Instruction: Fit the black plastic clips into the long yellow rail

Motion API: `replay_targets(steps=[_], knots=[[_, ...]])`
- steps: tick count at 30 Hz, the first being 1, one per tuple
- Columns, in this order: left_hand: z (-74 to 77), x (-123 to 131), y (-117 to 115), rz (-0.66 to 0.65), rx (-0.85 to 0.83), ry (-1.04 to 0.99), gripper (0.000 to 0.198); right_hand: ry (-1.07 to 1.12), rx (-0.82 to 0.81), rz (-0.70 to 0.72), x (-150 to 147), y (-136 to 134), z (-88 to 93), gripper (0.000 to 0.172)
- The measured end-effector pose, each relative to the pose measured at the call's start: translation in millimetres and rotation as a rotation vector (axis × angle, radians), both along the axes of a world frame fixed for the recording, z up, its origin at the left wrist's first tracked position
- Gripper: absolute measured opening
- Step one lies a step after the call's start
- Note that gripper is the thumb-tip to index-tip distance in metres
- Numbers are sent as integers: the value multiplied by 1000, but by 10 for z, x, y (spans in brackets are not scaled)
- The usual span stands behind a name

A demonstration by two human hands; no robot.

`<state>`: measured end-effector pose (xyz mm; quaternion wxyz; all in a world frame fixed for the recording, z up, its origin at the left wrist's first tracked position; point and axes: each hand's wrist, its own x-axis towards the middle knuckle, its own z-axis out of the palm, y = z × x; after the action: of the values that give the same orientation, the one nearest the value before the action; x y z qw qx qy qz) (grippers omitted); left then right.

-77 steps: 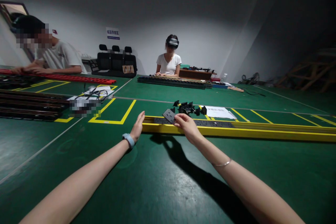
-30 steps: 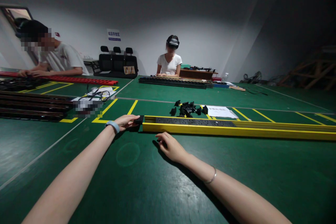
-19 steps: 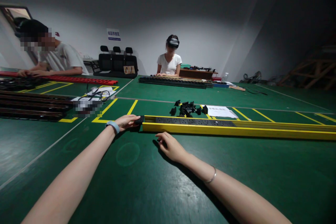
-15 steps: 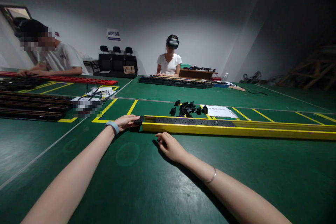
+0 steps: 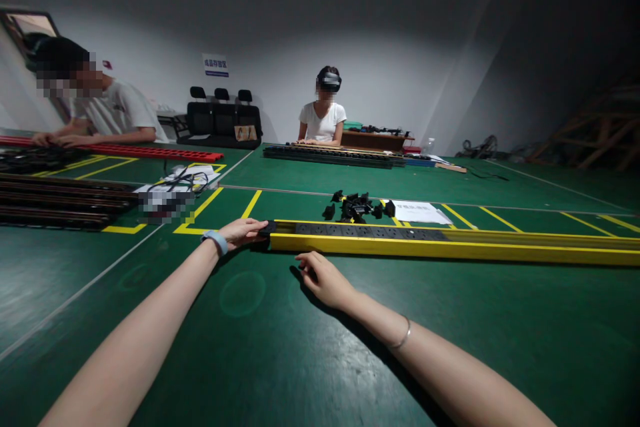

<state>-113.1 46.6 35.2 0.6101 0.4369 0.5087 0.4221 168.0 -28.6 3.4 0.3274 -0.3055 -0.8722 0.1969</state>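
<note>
A long yellow channel lies across the green table, with a row of black socket modules seated in its left part. My left hand rests at the channel's left end, fingers pressed on a black module that sticks out of the end. My right hand lies on the table just in front of the channel, fingers loosely curled, holding nothing I can see. A pile of loose black parts sits just behind the channel.
A white sheet of paper lies behind the channel at right. Black rails are stacked at left, beside cables. Two other people work at a red rail and a dark rail farther back.
My right hand let go of a black module above the channel and came down onto the table. My left hand turned over and pressed onto the module at the channel's left end.
</note>
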Motion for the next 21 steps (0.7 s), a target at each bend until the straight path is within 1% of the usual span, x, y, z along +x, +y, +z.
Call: replay_targets(steps=[3, 6, 9, 11, 14, 16, 19, 21], knots=[[20, -5, 7, 10, -24, 11, 28, 5, -2, 0, 1, -2, 1, 34], [60, 13, 0, -2, 13, 103, 28, 4, 1, -6, -2, -3, 1, 33], [127, 51, -22, -5, 37, 180, 31, 3, 4, -7, -4, -2, -2, 33], [197, 79, -45, -28, 33, 232, 34, 1, 7, -6, -5, -1, -4, 33], [327, 120, -84, -136, 20, 413, 43, -11, 12, -9, -7, 1, -5, 33], [404, 148, -107, -181, 28, 560, 50, -20, 14, -13, -8, 2, -4, 33], [475, 198, -140, -205, 134, 794, 53, -25, 14, -19, -8, -1, 2, 32], [494, 235, -161, -206, 235, 935, 48, -25, 12, -20, -7, -5, 7, 32]])
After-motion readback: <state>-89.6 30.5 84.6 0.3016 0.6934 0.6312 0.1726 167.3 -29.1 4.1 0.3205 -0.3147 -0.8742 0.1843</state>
